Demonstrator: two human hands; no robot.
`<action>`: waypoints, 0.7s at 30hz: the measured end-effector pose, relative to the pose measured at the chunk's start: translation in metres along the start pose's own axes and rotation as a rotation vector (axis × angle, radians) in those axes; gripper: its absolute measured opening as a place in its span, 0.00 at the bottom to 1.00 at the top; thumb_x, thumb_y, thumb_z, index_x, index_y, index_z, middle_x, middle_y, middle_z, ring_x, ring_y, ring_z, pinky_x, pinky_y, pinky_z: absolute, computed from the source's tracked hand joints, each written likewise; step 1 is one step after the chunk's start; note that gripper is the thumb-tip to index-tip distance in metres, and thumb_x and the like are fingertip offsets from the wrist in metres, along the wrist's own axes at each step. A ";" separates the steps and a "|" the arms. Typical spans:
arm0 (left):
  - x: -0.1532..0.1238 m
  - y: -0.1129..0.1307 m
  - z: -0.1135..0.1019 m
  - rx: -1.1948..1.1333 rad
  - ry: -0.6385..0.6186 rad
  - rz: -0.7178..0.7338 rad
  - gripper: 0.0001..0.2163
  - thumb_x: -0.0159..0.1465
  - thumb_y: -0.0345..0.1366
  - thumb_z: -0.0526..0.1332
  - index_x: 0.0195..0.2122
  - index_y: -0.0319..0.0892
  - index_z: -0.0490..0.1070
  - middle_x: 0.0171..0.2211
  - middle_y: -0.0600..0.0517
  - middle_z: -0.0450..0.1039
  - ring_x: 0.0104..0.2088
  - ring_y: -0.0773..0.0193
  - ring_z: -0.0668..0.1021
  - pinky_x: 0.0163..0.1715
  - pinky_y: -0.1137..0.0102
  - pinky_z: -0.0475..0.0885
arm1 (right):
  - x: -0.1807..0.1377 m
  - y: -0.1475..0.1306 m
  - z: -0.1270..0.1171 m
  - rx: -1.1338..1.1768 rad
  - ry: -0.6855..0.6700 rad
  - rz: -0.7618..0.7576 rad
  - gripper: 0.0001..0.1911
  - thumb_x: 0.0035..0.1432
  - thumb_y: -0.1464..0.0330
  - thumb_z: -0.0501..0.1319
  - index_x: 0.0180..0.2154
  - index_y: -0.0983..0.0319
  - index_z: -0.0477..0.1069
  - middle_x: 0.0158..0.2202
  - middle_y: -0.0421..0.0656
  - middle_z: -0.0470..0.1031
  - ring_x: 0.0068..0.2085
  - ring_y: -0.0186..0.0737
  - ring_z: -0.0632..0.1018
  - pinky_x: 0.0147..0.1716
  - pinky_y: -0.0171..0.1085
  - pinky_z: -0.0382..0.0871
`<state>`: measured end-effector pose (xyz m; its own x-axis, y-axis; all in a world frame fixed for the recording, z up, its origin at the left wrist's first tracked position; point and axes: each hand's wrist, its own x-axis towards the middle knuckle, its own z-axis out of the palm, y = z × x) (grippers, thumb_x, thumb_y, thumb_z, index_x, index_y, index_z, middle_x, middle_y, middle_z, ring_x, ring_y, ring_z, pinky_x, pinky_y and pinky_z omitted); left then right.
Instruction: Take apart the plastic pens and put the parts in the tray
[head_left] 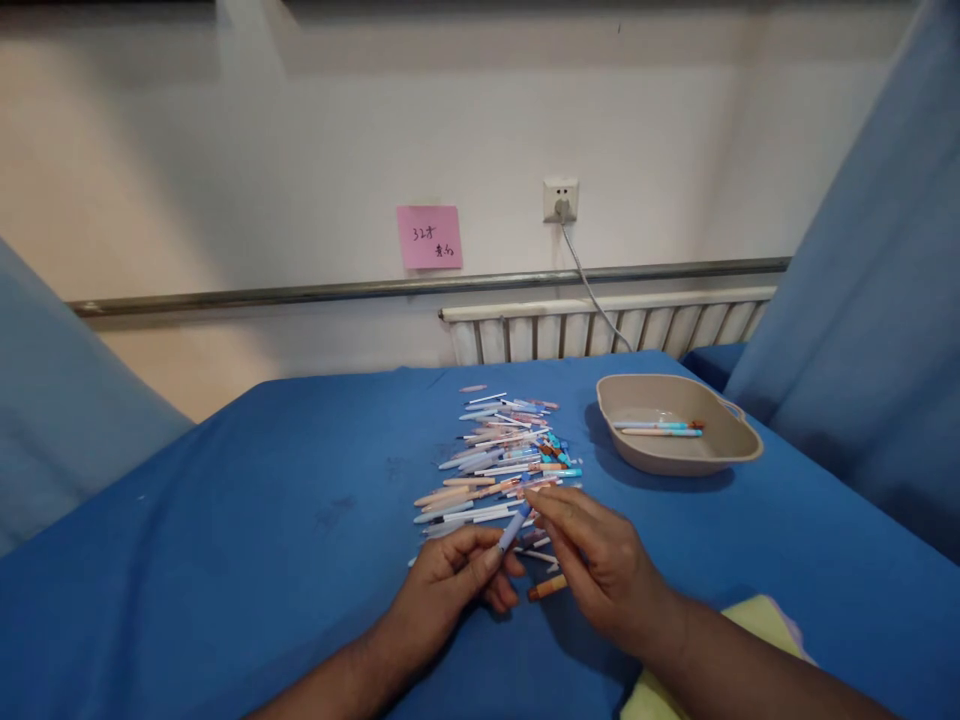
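Observation:
My left hand point(457, 578) pinches the lower end of a lavender-blue pen point(514, 527) between thumb and fingers, the pen slanting up to the right. At its upper end, my right hand point(600, 550) closes thumb and fingertips on the pen. Below the right palm shows an orange pen part with a brown end point(547, 588); whether it is held or lies on the cloth I cannot tell. Behind both hands spreads a pile of pens and pen parts point(487, 462) in white, pale blue, peach and pink, with brown and turquoise bits at its right side.
A beige plastic basin point(675, 466) on the right holds a few pens point(660, 432). A yellow cloth point(757, 622) lies under my right forearm. Blue cloth point(247, 520) covers the table. Behind it are a radiator point(570, 330), a plugged-in cable point(581, 265) and a pink note point(429, 237).

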<state>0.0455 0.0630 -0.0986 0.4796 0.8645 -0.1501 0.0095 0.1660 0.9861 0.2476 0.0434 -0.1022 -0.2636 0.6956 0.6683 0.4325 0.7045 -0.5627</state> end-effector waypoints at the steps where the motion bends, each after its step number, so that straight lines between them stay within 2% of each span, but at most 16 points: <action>1: 0.000 0.000 0.000 -0.005 0.001 0.003 0.14 0.60 0.44 0.64 0.33 0.36 0.75 0.23 0.49 0.75 0.22 0.66 0.76 0.27 0.71 0.72 | -0.001 0.001 0.000 -0.036 -0.010 -0.033 0.27 0.59 0.80 0.51 0.59 0.61 0.61 0.52 0.50 0.71 0.53 0.42 0.72 0.52 0.43 0.70; 7: 0.000 0.000 0.003 -0.060 0.032 0.012 0.13 0.57 0.44 0.66 0.33 0.36 0.75 0.24 0.50 0.75 0.21 0.66 0.75 0.26 0.71 0.72 | -0.005 0.003 0.002 -0.141 -0.035 -0.106 0.28 0.57 0.81 0.52 0.59 0.65 0.60 0.54 0.53 0.69 0.56 0.43 0.69 0.55 0.43 0.68; 10: 0.000 -0.002 0.002 -0.061 0.029 0.014 0.14 0.58 0.44 0.66 0.32 0.36 0.75 0.23 0.50 0.75 0.21 0.66 0.75 0.25 0.71 0.72 | -0.004 0.000 0.002 -0.117 -0.048 -0.081 0.28 0.57 0.80 0.53 0.60 0.65 0.60 0.55 0.53 0.69 0.57 0.45 0.69 0.55 0.45 0.67; 13: 0.001 -0.003 0.000 -0.078 0.015 0.018 0.13 0.58 0.44 0.66 0.31 0.36 0.75 0.23 0.50 0.75 0.22 0.66 0.75 0.26 0.71 0.72 | -0.001 -0.004 0.003 0.001 -0.023 -0.011 0.26 0.59 0.79 0.52 0.58 0.61 0.63 0.53 0.50 0.71 0.54 0.44 0.72 0.53 0.45 0.69; 15: 0.002 -0.002 0.000 -0.102 0.008 0.016 0.12 0.57 0.43 0.66 0.32 0.37 0.75 0.25 0.50 0.76 0.24 0.66 0.76 0.29 0.71 0.72 | 0.000 -0.006 0.005 0.137 0.006 0.079 0.23 0.61 0.77 0.52 0.56 0.58 0.66 0.49 0.48 0.73 0.49 0.42 0.75 0.48 0.44 0.75; 17: 0.003 -0.001 -0.001 -0.112 0.006 0.008 0.12 0.57 0.42 0.67 0.34 0.37 0.76 0.29 0.49 0.76 0.27 0.65 0.77 0.32 0.70 0.72 | 0.000 -0.008 0.006 0.311 0.030 0.214 0.20 0.63 0.73 0.52 0.55 0.56 0.68 0.46 0.47 0.74 0.43 0.41 0.77 0.36 0.39 0.80; 19: 0.003 0.000 -0.001 -0.110 0.007 -0.002 0.11 0.57 0.41 0.67 0.35 0.38 0.76 0.30 0.49 0.77 0.29 0.64 0.78 0.34 0.69 0.73 | -0.001 -0.008 0.008 0.468 0.041 0.337 0.18 0.64 0.68 0.53 0.54 0.55 0.68 0.46 0.48 0.72 0.40 0.41 0.78 0.26 0.34 0.80; 21: 0.003 0.000 -0.002 -0.108 0.011 -0.009 0.11 0.57 0.41 0.67 0.36 0.38 0.76 0.31 0.48 0.77 0.30 0.64 0.78 0.36 0.69 0.72 | -0.002 -0.008 0.010 0.558 0.055 0.400 0.17 0.64 0.65 0.54 0.54 0.54 0.69 0.46 0.48 0.71 0.40 0.42 0.78 0.22 0.33 0.80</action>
<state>0.0456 0.0664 -0.0995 0.4705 0.8677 -0.1601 -0.0810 0.2232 0.9714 0.2364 0.0378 -0.1039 -0.1258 0.9193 0.3728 -0.0254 0.3727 -0.9276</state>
